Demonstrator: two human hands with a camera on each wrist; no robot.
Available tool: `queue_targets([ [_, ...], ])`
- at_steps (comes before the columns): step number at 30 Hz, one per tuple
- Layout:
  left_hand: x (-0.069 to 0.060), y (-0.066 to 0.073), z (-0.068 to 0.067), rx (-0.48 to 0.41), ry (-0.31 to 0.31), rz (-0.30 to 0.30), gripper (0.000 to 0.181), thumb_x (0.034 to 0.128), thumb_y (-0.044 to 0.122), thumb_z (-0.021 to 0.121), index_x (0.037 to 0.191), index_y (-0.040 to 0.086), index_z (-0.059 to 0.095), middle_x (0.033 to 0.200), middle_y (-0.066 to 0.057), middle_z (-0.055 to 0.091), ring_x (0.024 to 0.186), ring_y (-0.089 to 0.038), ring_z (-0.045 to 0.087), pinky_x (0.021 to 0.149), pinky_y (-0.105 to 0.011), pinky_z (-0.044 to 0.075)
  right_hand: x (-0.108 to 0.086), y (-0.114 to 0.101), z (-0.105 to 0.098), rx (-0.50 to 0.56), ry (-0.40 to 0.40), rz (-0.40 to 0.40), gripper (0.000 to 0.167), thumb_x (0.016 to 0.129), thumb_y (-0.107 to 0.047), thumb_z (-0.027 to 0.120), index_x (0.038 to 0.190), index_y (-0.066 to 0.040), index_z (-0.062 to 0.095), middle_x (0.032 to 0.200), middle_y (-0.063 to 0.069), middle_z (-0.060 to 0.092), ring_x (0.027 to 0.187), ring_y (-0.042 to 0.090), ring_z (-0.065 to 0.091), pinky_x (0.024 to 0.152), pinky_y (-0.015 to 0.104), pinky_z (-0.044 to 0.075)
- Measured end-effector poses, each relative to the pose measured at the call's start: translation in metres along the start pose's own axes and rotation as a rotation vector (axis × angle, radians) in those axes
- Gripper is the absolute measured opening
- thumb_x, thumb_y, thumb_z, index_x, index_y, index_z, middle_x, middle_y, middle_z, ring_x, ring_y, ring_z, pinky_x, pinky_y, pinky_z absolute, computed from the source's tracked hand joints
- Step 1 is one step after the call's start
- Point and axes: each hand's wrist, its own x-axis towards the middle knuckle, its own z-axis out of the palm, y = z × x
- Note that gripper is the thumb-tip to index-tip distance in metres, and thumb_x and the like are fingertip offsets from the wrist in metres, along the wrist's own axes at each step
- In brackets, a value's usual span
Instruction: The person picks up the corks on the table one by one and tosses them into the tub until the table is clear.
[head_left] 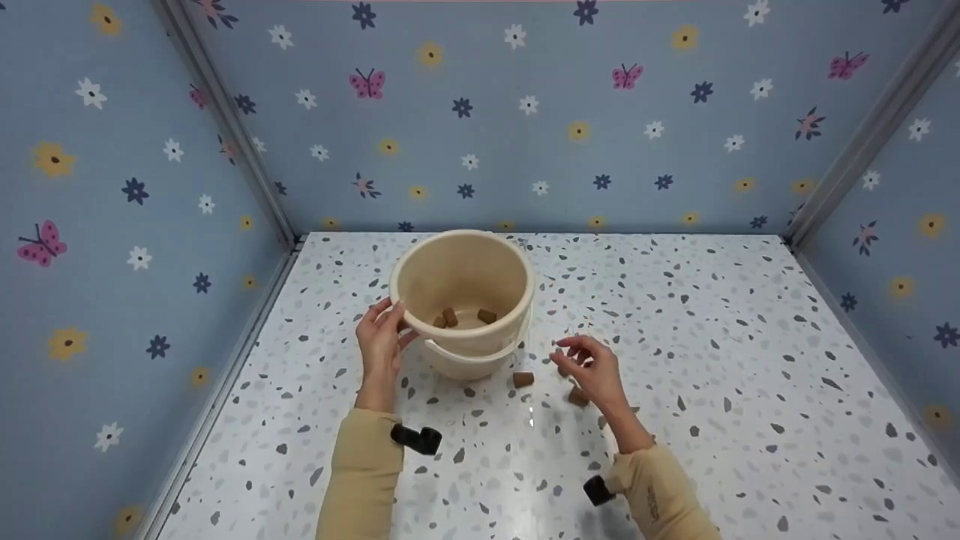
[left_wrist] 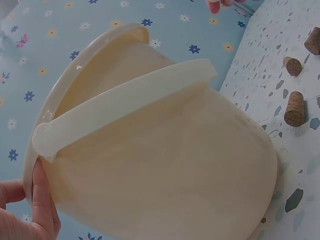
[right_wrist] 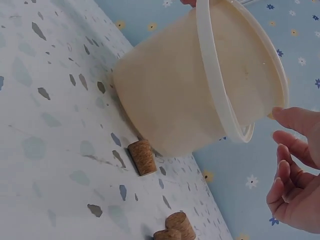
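Observation:
A cream plastic bucket (head_left: 469,351) stands upright on the tabletop, its white handle (left_wrist: 130,102) hanging down in front. My left hand (head_left: 380,337) grips the bucket's rim at the left, thumb and fingers on either side of it. Inside on the bottom lie a few brown corks (head_left: 487,316). Right of the bucket, my right hand (head_left: 592,371) hovers over the table with fingers loosely bent and nothing between them. Beneath and beside it are more corks: one cork (head_left: 523,379) near the bucket's base, another cork (head_left: 578,395) by the wrist, and a third partly hidden by the fingers.
The white speckled tabletop (head_left: 712,337) stretches right and forward of the hands. Blue flowered panels (head_left: 525,112) enclose it at the back and both sides, with grey metal strips (head_left: 870,127) at the corners. Black wrist cameras sit on both sleeves.

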Motion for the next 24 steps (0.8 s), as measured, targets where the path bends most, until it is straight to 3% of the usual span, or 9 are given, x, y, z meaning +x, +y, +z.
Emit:
queue_targets([
  [3,-0.012,0.016,0.004,0.012,0.001,-0.069,0.056,0.0692,0.042,0.072,0.116,0.018,0.054,0.107,-0.006,0.060,0.088,-0.023,0.062,0.066,-0.035,0.053,-0.002,0.007,-0.001,-0.004,-0.011,0.057,0.020,0.075,-0.015,0.072,0.092,-0.008,0.065,0.074,0.001,0.055,0.067,0.015,0.047,0.057,0.026,0.040],
  [4,-0.019,0.029,0.007,0.006,-0.002,-0.103,0.051,0.0744,0.036,0.070,0.118,0.015,0.053,0.108,-0.008,0.060,0.088,-0.023,0.061,0.067,-0.036,0.053,-0.003,0.009,-0.001,-0.007,-0.016,0.078,0.021,0.074,-0.014,0.072,0.093,-0.007,0.065,0.075,0.002,0.056,0.068,0.016,0.047,0.058,0.027,0.040],
  [7,-0.024,0.036,0.009,0.004,0.001,-0.139,0.048,0.0765,0.031,0.069,0.119,0.015,0.052,0.109,-0.008,0.060,0.089,-0.023,0.061,0.068,-0.035,0.053,-0.005,0.015,-0.002,-0.020,-0.026,0.136,0.025,0.074,-0.014,0.072,0.096,-0.006,0.065,0.081,0.004,0.058,0.072,0.018,0.047,0.062,0.027,0.039],
  [9,-0.021,0.031,0.007,0.010,-0.002,-0.113,0.051,0.0747,0.034,0.070,0.118,0.015,0.052,0.108,-0.008,0.060,0.088,-0.023,0.061,0.067,-0.035,0.053,-0.007,0.020,-0.003,-0.031,-0.029,0.165,0.027,0.074,-0.016,0.072,0.097,-0.006,0.064,0.085,0.005,0.059,0.075,0.020,0.048,0.063,0.026,0.039],
  [11,-0.009,0.013,0.003,0.016,-0.006,-0.061,0.057,0.0680,0.042,0.073,0.116,0.019,0.053,0.107,-0.007,0.060,0.088,-0.023,0.061,0.066,-0.036,0.053,-0.008,0.025,-0.003,-0.043,-0.025,0.173,0.028,0.072,-0.016,0.073,0.097,-0.005,0.064,0.087,0.007,0.059,0.076,0.021,0.048,0.063,0.025,0.038],
  [15,0.002,-0.004,-0.002,-0.006,-0.014,0.014,0.060,0.0649,0.045,0.074,0.114,0.016,0.055,0.105,-0.012,0.060,0.085,-0.029,0.061,0.064,-0.041,0.053,-0.010,0.034,-0.005,-0.072,-0.025,0.193,0.030,0.070,-0.014,0.075,0.096,-0.003,0.064,0.086,0.009,0.059,0.073,0.019,0.048,0.059,0.024,0.038],
  [24,0.006,-0.006,-0.002,-0.006,0.007,0.007,0.060,0.0636,0.047,0.074,0.112,0.017,0.055,0.104,-0.010,0.060,0.087,-0.028,0.061,0.065,-0.041,0.053,-0.009,0.048,-0.006,-0.145,-0.100,0.352,0.039,0.068,-0.019,0.077,0.101,-0.005,0.062,0.091,0.011,0.056,0.074,0.018,0.047,0.058,0.026,0.039],
])
